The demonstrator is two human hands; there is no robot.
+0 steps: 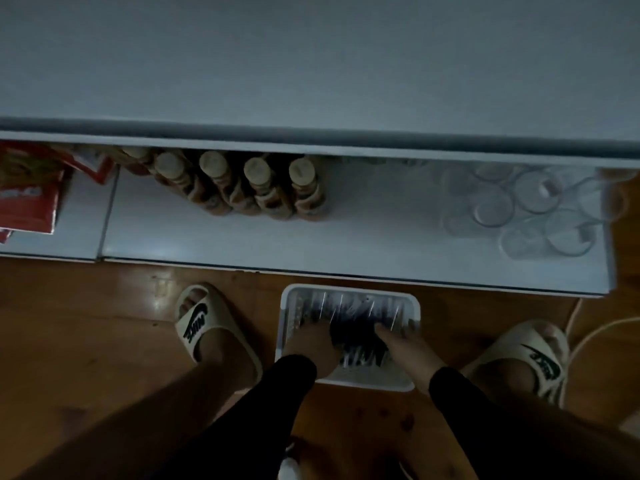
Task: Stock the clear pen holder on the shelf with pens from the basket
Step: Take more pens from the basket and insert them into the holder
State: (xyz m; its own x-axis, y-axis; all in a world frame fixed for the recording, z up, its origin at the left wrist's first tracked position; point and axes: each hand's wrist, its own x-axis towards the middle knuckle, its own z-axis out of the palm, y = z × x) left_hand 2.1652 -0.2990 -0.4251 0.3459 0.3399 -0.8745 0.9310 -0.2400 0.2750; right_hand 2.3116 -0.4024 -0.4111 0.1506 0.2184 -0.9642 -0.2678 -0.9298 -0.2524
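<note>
A dim view looks straight down from a person's head at a wooden floor (pixel 104 341) and a low white shelf (pixel 242 244) that runs across the middle of the frame.

A white basket (pixel 349 289) sits on the floor, just beside the shelf's front edge, between the person's two feet in pale slides. It is full of dark pens (pixel 353 317) lying side by side.

Both hands are down inside the basket. The left hand (pixel 313 344) lies on the pens at the basket's left side, and its fingers seem curled into the pile, but the dark blur hides whether its grip has closed on any pen. The right hand (pixel 403 344) reaches in from the right, with its fingers laid forward over the pens. Whether that grip holds anything cannot be told either.

At the right end of the shelf stands a cluster of clear cylindrical cups (pixel 530 209), likely the clear pen holder. It looks empty, though blur makes this uncertain. A row of brown bottles (pixel 263 188) with pale caps stands near the shelf's middle, toward the back. Red packets (pixel 27 199) lie at the left end.

The step in hand appears to be gathering pens, with stocking not yet begun. The next move calls for closing firmly on a bundle, lifting it clear of the basket's rim, and carrying it up and right to the cups.
</note>
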